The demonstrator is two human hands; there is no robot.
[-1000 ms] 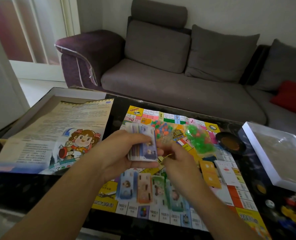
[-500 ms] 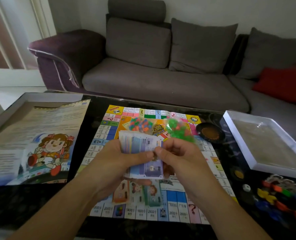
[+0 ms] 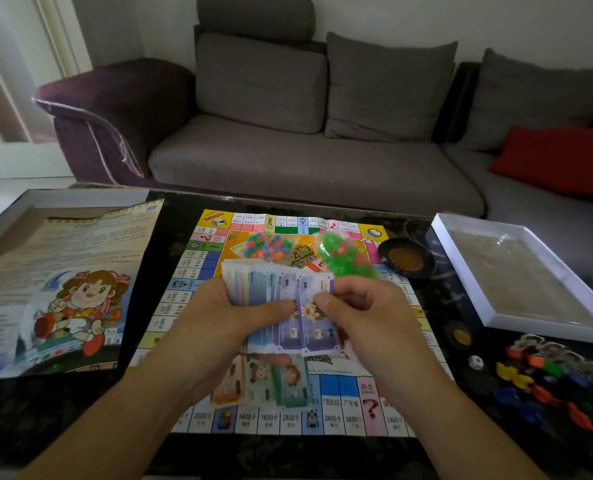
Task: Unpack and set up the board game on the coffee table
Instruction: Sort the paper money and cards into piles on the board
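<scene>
The colourful game board (image 3: 198, 282) lies unfolded on the dark coffee table (image 3: 63, 410). Above its middle my left hand (image 3: 218, 317) grips a fanned stack of play money (image 3: 274, 289). My right hand (image 3: 360, 306) pinches the front purple note of that stack between thumb and fingers. Three piles of sorted notes (image 3: 263, 379) lie on the board's near side, below my hands. Two clear bags sit at the board's far side, one with mixed coloured pieces (image 3: 267, 245) and one with green pieces (image 3: 343, 252).
A box lid with a cartoon sheet (image 3: 63, 289) lies at the left. At the right are a white box tray (image 3: 516, 275), a round black dish (image 3: 405, 259), a white die (image 3: 475, 362) and several coloured tokens (image 3: 544, 379). A grey sofa (image 3: 305, 161) stands behind the table.
The view has swung right and down. My hands have kept the money stack, and my right hand has moved from below it onto the front purple note, with the stack now fanned wider.
</scene>
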